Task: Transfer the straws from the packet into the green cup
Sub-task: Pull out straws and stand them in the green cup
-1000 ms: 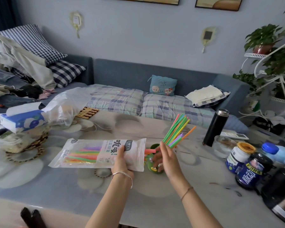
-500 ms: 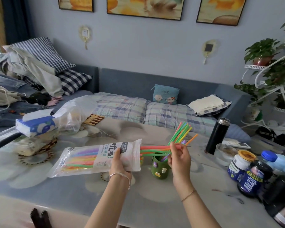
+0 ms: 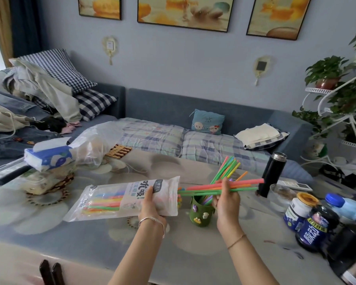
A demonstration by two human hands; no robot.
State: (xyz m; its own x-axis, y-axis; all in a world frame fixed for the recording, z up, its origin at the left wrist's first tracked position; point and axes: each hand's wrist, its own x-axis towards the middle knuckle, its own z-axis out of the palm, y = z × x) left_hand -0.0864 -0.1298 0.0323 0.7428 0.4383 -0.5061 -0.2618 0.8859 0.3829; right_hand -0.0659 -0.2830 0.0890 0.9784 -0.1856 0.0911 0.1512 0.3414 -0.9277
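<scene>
My left hand grips the open right end of the clear straw packet, which lies level above the table with coloured straws still inside. My right hand pinches a small bundle of pulled straws, red, orange and green, held level; their left tips are just clear of the packet mouth. The green cup with small charms stands on the table between my hands, under the bundle. Several straws in the cup lean up to the right.
A black flask stands just past the bundle's right tips. A glass bowl, jars and a blue-capped bottle crowd the right. A tissue pack and plastic bag sit back left. The sofa lies behind the table.
My right hand has drawn a bundle of straws rightward out of the packet until they are almost free. The packet has lifted slightly in my left hand, and the camera has tilted up.
</scene>
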